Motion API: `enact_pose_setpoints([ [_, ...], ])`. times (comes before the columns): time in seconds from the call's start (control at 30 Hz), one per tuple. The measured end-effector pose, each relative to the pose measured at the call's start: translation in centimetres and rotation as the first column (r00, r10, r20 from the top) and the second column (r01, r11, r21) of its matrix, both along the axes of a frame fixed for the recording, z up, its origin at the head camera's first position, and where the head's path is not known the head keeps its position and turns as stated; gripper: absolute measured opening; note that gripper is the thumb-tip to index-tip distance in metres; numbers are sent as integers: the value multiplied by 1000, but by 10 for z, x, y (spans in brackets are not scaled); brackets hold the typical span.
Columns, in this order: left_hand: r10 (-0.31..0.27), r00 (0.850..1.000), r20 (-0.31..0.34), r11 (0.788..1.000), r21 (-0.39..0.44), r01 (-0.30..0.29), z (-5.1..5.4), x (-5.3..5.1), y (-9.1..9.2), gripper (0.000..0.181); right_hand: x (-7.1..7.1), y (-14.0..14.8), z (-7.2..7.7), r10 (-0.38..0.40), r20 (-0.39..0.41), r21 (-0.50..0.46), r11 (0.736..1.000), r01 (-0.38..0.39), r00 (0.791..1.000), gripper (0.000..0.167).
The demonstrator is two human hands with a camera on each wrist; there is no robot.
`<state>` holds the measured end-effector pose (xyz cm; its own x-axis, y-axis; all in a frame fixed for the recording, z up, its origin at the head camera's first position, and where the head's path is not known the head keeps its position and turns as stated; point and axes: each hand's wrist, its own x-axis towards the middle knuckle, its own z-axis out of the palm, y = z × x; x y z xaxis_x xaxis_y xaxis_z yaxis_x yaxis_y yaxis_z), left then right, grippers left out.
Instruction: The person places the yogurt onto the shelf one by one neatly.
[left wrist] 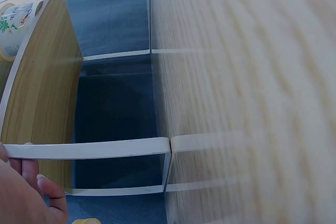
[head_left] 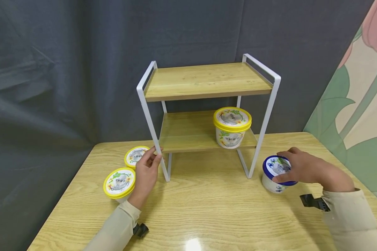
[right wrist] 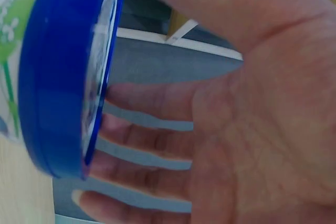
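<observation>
A tub with a dark blue lid [head_left: 278, 166] stands on the table at the right. My right hand [head_left: 301, 167] reaches over it from the right, thumb at the near rim and fingers at the far rim, gripping the lid's edge. The right wrist view shows the blue lid rim [right wrist: 60, 77] close up, hiding some fingertips. My left hand [head_left: 147, 170] holds the white left front leg of the two-tier shelf [head_left: 207, 82]; in the left wrist view, fingers [left wrist: 31, 171] curl behind that white bar [left wrist: 89, 149].
A yellow-lidded tub [head_left: 232, 127] sits at the right of the lower shelf board [head_left: 188, 130]. Two more yellow-lidded tubs, one nearer [head_left: 119, 183] and one farther back [head_left: 133, 157], stand left of the shelf. Behind the table [head_left: 201, 198] hangs a dark curtain [head_left: 188, 31].
</observation>
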<state>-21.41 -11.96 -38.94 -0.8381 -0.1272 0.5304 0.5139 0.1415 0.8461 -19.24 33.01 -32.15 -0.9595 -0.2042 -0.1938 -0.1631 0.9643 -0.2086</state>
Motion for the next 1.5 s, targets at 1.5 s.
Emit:
enact_pose_setpoints([
  [1.5,0,1000,25,1000,4,0,-1,-1,0,22,35,-92,-4,288,-125,-67,952,-297,950,100],
])
